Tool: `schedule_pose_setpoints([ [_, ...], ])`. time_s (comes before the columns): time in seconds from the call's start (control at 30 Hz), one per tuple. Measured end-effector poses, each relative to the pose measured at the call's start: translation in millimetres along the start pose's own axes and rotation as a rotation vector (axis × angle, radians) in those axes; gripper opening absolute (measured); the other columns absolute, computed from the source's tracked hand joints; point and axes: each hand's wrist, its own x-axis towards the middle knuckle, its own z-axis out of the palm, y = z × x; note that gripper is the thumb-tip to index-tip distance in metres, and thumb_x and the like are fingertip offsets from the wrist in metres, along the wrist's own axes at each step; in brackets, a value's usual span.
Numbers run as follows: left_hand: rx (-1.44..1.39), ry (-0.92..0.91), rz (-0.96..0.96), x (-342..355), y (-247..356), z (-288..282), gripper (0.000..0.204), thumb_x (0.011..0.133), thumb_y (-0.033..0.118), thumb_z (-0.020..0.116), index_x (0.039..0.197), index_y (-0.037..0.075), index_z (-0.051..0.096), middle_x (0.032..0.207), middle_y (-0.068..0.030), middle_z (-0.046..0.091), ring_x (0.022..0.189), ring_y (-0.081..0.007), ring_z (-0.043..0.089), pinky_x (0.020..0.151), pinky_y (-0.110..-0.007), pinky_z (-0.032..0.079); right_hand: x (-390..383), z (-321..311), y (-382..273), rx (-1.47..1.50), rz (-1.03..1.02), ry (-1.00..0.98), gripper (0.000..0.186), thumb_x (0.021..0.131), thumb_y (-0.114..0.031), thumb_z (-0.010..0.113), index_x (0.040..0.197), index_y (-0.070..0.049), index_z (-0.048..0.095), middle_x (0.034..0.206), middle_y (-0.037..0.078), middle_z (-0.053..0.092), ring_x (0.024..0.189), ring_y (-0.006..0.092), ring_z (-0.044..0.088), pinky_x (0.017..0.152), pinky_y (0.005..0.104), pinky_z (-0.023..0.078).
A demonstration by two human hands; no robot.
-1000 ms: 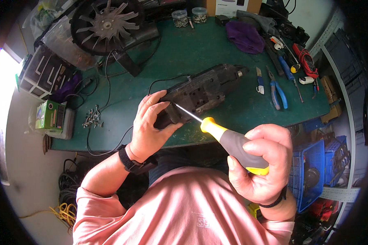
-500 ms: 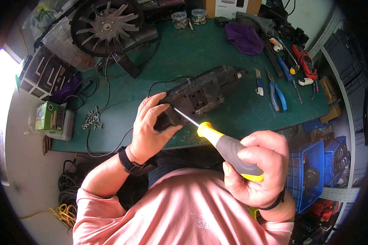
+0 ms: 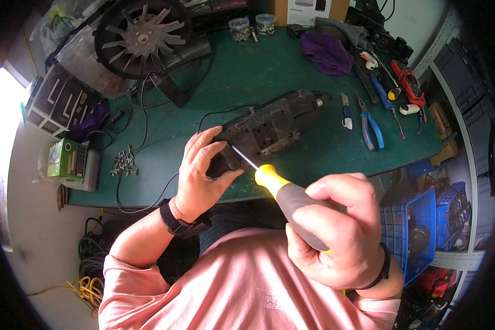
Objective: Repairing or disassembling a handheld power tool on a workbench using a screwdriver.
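Observation:
A dark, dirty corded power tool (image 3: 267, 132) lies aslant on the green workbench, with a metal stub at its far right end. My left hand (image 3: 198, 165) is closed round its near left end, thumb and fingers on a dark end piece. My right hand (image 3: 341, 231) grips the grey and yellow handle of a screwdriver (image 3: 272, 179). The screwdriver's thin shaft slants up and left, its tip against the tool's casing close to my left fingertips. Whether the tip sits in a screw is too small to tell.
A fan (image 3: 143, 38) stands back left. Loose screws (image 3: 125, 161) lie left of my left hand. Pliers (image 3: 371, 124), a utility knife (image 3: 346, 111) and another screwdriver (image 3: 388, 96) lie at the right, near a purple cloth (image 3: 327, 53). A blue crate (image 3: 410, 236) stands below the bench's right end.
My right hand has shifted slightly left and turned with the screwdriver handle. The tip stays at the same spot on the power tool. My left hand has hardly moved.

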Motion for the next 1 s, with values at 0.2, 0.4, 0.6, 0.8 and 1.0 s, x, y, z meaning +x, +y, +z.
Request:
schedule_pose_setpoints([
  [0.2,0.006,0.019,-0.005,-1.6,-1.3,2.5,0.057,0.059,0.01,0.086,0.109,0.001,0.059,0.131,-0.0183,0.055,0.119,-0.0399,0.052,0.101,-0.045,0.043,21.1,-15.0,-21.7,-0.296,0.077,-0.148,0.058,0.075,-0.031,0.083,0.114,0.001,0.056,0.092,0.014,0.062,0.071,0.0282,0.062,0.061,0.037,0.052],
  [0.4,-0.153,0.013,-0.228,3.2,4.1,1.1,0.056,0.06,0.008,0.085,0.11,0.0,0.06,0.129,-0.0177,0.058,0.116,-0.0375,0.055,0.099,-0.043,0.044,75.8,-9.3,-7.4,-0.194,-0.017,-0.202,0.037,0.072,-0.01,0.076,0.104,-0.005,0.057,0.086,0.011,0.053,0.067,0.0326,0.06,0.056,0.0396,0.049],
  [0.6,-0.311,0.006,-0.466,5.5,-9.3,1.7,0.052,0.063,0.008,0.085,0.109,0.0,0.061,0.124,-0.0167,0.061,0.114,-0.034,0.057,0.098,-0.039,0.046,153.1,5.1,-17.4,-0.284,0.271,-0.477,0.027,0.077,-0.013,0.07,0.093,0.0,0.053,0.079,0.018,0.06,0.075,0.0341,0.064,0.066,0.0426,0.051],
  [0.8,-0.219,-0.016,-0.426,12.5,-6.8,1.3,0.051,0.064,0.01,0.085,0.109,-0.001,0.061,0.121,-0.0174,0.062,0.114,-0.0328,0.057,0.098,-0.038,0.046,163.1,27.5,22.7,-0.218,-0.123,-0.367,0.026,0.079,-0.019,0.068,0.086,0.004,0.058,0.082,0.023,0.065,0.085,0.0384,0.066,0.076,0.0432,0.053],
  [1.0,-0.191,-0.014,-0.389,12.3,-12.5,-0.9,0.052,0.065,0.01,0.085,0.109,-0.002,0.061,0.122,-0.0176,0.062,0.114,-0.0327,0.057,0.098,-0.038,0.046,170.7,44.8,21.2,-0.316,-0.038,-0.347,0.022,0.076,-0.013,0.067,0.087,0.004,0.058,0.081,0.023,0.065,0.083,0.0396,0.065,0.077,0.0439,0.053],
])
